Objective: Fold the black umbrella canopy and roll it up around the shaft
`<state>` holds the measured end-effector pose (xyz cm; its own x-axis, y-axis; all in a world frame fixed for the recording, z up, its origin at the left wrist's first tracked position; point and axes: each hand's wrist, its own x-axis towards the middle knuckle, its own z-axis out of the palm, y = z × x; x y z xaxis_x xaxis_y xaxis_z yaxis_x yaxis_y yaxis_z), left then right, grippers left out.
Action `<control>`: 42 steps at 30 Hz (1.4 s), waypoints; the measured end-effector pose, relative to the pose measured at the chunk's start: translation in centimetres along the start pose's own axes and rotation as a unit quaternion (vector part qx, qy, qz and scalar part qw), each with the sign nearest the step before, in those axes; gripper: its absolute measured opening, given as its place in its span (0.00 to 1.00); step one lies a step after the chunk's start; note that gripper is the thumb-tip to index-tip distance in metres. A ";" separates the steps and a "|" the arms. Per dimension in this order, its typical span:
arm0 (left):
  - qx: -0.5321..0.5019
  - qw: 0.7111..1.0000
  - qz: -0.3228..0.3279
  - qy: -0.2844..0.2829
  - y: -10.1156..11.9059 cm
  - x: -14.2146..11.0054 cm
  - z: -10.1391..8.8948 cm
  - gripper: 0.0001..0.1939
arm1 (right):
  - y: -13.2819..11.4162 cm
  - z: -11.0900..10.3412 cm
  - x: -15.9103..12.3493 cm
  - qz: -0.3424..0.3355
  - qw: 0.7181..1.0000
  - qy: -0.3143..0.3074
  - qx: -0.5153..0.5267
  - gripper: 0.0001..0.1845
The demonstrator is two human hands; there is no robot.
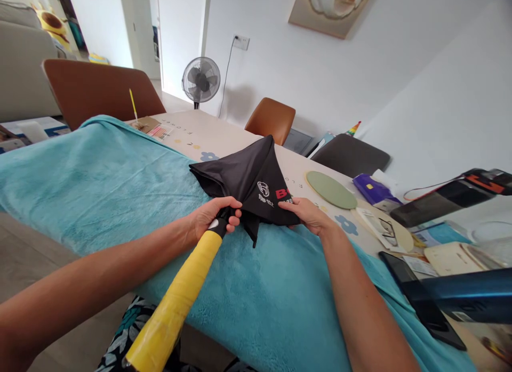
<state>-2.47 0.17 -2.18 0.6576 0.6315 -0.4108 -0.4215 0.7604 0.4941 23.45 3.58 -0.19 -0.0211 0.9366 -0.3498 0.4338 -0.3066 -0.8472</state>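
A folded black umbrella point(244, 172) with loose canopy panels and white and red lettering lies over the blue cloth point(256, 292) on the table. Its thick handle, wrapped in yellow point(180, 292), points down toward me. My left hand point(220, 215) is closed around the base of the canopy fabric and the shaft, just above the handle. Between thumb and fingers, my right hand point(308, 212) pinches the edge of a printed panel, holding it out to the right. Part of the lettering is hidden behind that hand.
On the right stand a black bottle point(444, 199) and a dark blue bottle point(476, 294), near a black tablet point(420, 302) and glasses point(388, 231). A green oval mat point(331, 189) lies beyond my right hand. Chairs point(272, 120) and a fan point(201, 80) stand behind the table.
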 end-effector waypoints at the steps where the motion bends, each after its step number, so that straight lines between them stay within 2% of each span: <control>1: 0.000 1.000 0.001 0.001 0.0 0.0 0.0 0.06 | -0.3 0.0 -0.1 -0.012 0.999 0.003 0.042 0.12; 3: 0.000 1.000 -0.001 0.002 0.0 0.0 0.0 0.06 | -1.2 0.0 -0.3 -0.043 0.986 0.039 0.157 0.09; 5: 0.001 1.000 -0.006 0.001 0.0 0.0 0.0 0.07 | -2.2 0.0 -0.5 -0.079 0.953 0.094 0.276 0.07; 7: 0.004 1.000 -0.008 0.001 -0.1 0.0 0.0 0.07 | -3.1 0.1 -0.7 -0.103 0.922 0.130 0.350 0.06; 9: 0.008 1.000 -0.005 0.004 -0.1 0.0 0.1 0.06 | -3.8 0.5 -1.0 -0.113 0.910 0.131 0.377 0.05; 12: 0.015 1.000 0.000 0.010 -0.2 0.0 0.0 0.06 | -4.2 1.5 -1.5 -0.127 0.916 0.082 0.370 0.07; 16: 0.020 1.000 0.003 0.012 -0.2 -0.1 0.0 0.06 | -4.0 2.3 -2.0 -0.136 0.950 0.013 0.282 0.12; 19: 0.017 1.000 0.014 0.017 -0.1 -0.2 0.1 0.06 | -3.6 2.4 -2.5 -0.100 0.984 -0.077 0.125 0.13; 22: 0.022 0.999 0.010 0.023 0.0 -0.2 0.2 0.06 | -3.5 2.7 -3.2 -0.044 0.979 -0.197 -0.044 0.13; 24: 0.026 0.999 0.005 0.024 0.0 -0.3 0.3 0.06 | -3.5 3.1 -3.6 -0.002 0.965 -0.234 -0.121 0.14; 28: 0.033 0.999 -0.005 0.028 0.0 -0.5 0.6 0.08 | -3.7 4.0 -3.9 0.064 0.952 -0.214 -0.211 0.20; 31: 0.032 0.999 -0.010 0.028 0.1 -0.6 0.7 0.08 | -3.7 4.6 -4.2 0.071 0.941 -0.182 -0.275 0.26; 33: 0.030 0.999 -0.011 0.028 0.1 -0.6 0.6 0.08 | -3.7 5.3 -4.6 0.062 0.937 -0.190 -0.285 0.28; 36: 0.032 0.999 -0.016 0.028 0.1 -0.6 0.5 0.09 | -3.9 6.6 -5.3 0.045 0.928 -0.229 -0.291 0.24; 39: 0.041 0.999 -0.014 0.027 0.1 -0.6 0.6 0.09 | -4.0 7.7 -5.7 0.029 0.914 -0.235 -0.330 0.18; 42: 0.052 0.997 -0.014 0.049 -0.1 -0.7 0.8 0.09 | -4.4 8.0 -5.9 0.021 0.930 -0.223 -0.291 0.16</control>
<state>-2.35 -0.42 -1.29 0.6016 0.6264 -0.4957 -0.3336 0.7608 0.5566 14.51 -1.95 2.39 -0.3091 0.7223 -0.6187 0.8540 -0.0754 -0.5147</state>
